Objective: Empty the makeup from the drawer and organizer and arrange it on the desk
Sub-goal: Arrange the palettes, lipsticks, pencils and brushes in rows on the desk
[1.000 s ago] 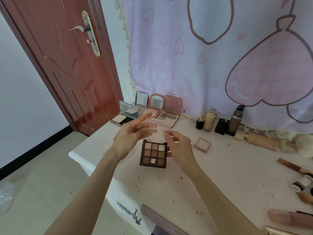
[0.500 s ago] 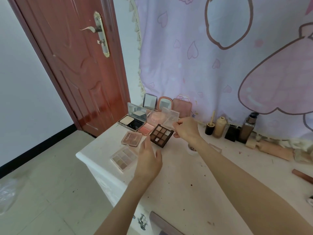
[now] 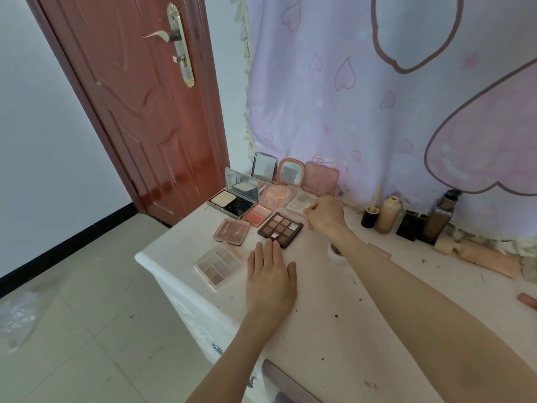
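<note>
Right grip: the right hand [image 3: 325, 216] is reaching to the back of the table, fingers curled and pinching the near right edge of a clear lid [image 3: 300, 202] that is standing up behind the dark palette.
Left grip: the left hand [image 3: 270, 274] is lying flat, palm down, fingers straight and released, grasping nothing; its fingertips are ending just at the near edge of the dark palette.
Dark palette: a brown nine-pan eyeshadow palette [image 3: 280, 229] is sitting open on the table between the two hands.
Pale palette: a clear-cased palette of light shades [image 3: 218, 265] is resting just left of the left hand, near the table's left edge.
Pink compact: a closed rosy case with script lettering [image 3: 232, 231] is lying behind the pale palette, beside the dark one.
Blush: a small coral blush pan [image 3: 257, 215] is sitting between the pink compact and the clear lid.
Powder compact: an open mirrored compact [image 3: 232, 200] is standing at the far left corner.
Back row: three more open cases are leaning against the curtain [image 3: 363, 112].
Bottles: a beige bottle [image 3: 388, 213] and a brown bottle [image 3: 437, 221] are standing to the right of the right hand, along the curtain.
Table: the white table [image 3: 334, 309] is showing specks and smudges.
Surroundings: a red-brown door [image 3: 139, 112] is standing behind the table's left end.
</note>
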The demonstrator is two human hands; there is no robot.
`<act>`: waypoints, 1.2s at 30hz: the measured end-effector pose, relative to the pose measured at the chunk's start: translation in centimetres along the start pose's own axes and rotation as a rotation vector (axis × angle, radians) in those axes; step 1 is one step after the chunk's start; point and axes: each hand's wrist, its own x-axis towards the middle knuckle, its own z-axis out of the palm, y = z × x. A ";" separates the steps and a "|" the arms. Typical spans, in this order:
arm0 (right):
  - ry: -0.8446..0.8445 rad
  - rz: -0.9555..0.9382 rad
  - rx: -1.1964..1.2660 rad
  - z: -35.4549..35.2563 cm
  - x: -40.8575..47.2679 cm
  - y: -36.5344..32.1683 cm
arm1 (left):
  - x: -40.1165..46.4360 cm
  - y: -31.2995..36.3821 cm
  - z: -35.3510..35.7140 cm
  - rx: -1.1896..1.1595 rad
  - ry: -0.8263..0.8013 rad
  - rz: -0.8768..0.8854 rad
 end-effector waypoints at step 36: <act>-0.201 -0.444 -0.470 1.1 -14.1 3.8 | -2.7 -8.8 -3.5 -0.063 0.153 -0.205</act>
